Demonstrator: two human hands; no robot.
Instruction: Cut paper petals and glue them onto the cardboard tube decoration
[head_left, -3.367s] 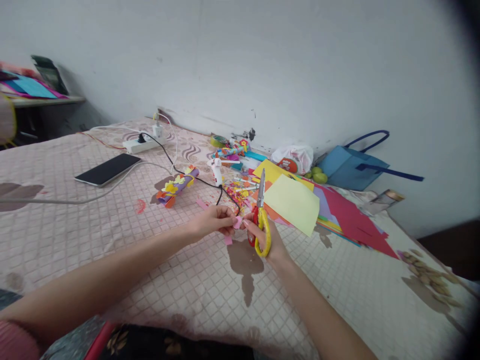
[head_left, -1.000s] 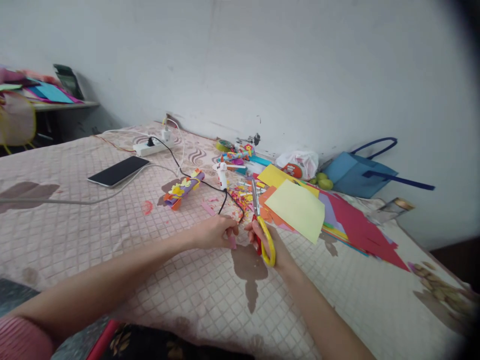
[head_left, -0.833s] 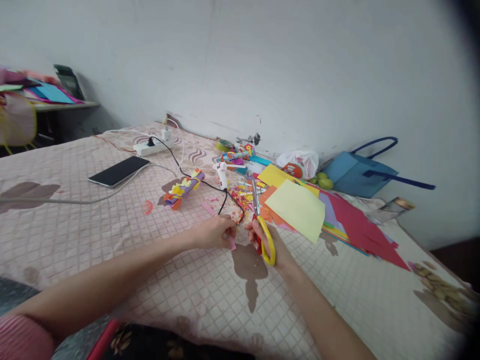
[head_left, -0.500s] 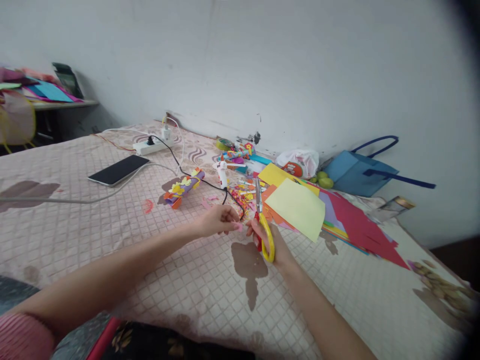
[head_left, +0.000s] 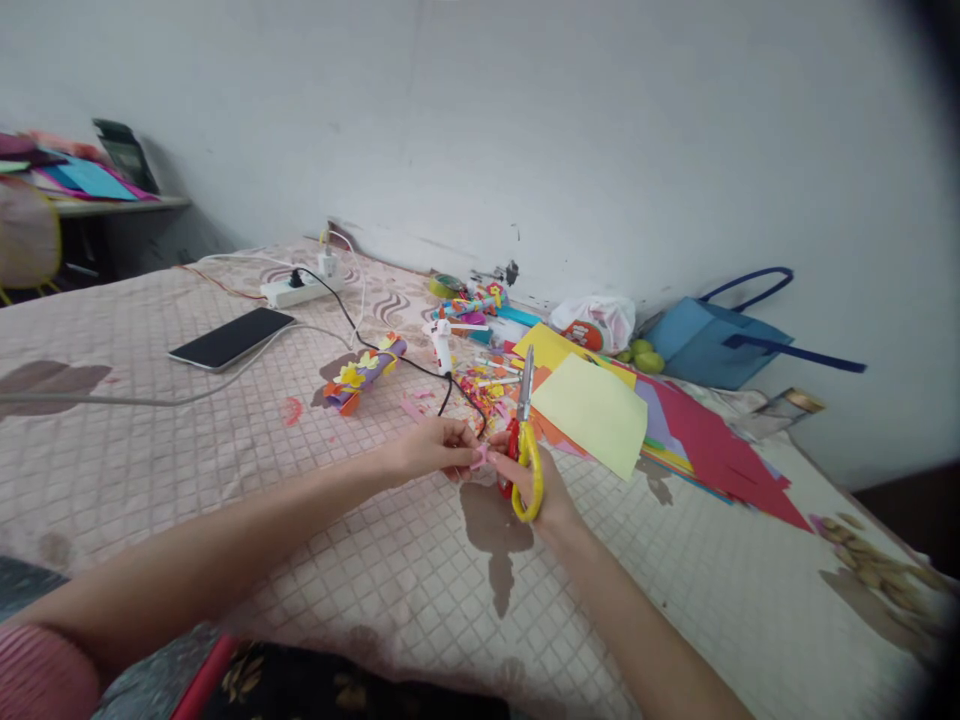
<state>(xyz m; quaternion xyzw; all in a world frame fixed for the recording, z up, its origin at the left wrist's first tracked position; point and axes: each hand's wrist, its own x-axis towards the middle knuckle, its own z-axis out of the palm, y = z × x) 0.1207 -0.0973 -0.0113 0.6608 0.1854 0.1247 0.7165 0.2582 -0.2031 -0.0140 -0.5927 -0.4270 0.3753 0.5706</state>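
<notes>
Between my fingertips is a small pink paper piece (head_left: 481,456). My left hand (head_left: 439,447) pinches it from the left. My right hand (head_left: 544,480) touches its other side with the fingertips and also holds scissors (head_left: 528,450) with red and yellow handles, blades pointing up and away. Beyond my hands lie colourful paper scraps (head_left: 487,390) and a white glue gun (head_left: 442,345) standing with its black cord. A purple paper roll (head_left: 367,375) decorated with yellow and orange paper flowers rests to the left.
Coloured paper sheets (head_left: 600,410) spread on the right, with a blue bag (head_left: 720,345) behind them. A phone (head_left: 232,338) and a white power strip (head_left: 300,290) lie on the left, cables crossing the patterned cloth. A plastic bag (head_left: 596,322) sits against the wall.
My right hand has come leftward to the pink paper piece, its fingertips meeting those of my left hand. The scissors have turned slightly with it, blades leaning more to the right.
</notes>
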